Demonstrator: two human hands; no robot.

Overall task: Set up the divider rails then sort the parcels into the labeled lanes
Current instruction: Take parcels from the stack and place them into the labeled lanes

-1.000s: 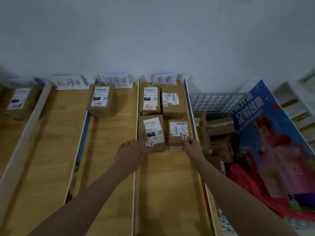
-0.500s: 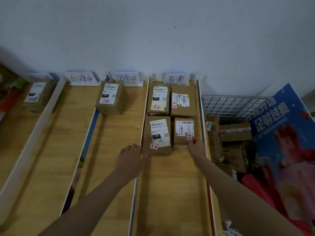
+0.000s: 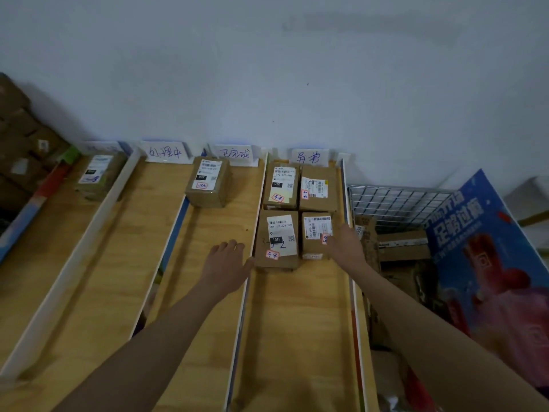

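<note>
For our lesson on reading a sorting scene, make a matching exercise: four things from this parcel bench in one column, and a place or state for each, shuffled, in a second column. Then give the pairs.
Column one
1. brown cardboard parcel with the black 032 tag
2. brown cardboard parcel with the black 15H tag
3. left hand
4. grey wire basket

Column two
A. stands right of the rightmost white rail
B. front left of four parcels in the rightmost lane
C. alone at the back of its lane
D. fingers spread over the lane, thumb at a white rail

Pairs: 1-C, 2-B, 3-D, 4-A
</note>
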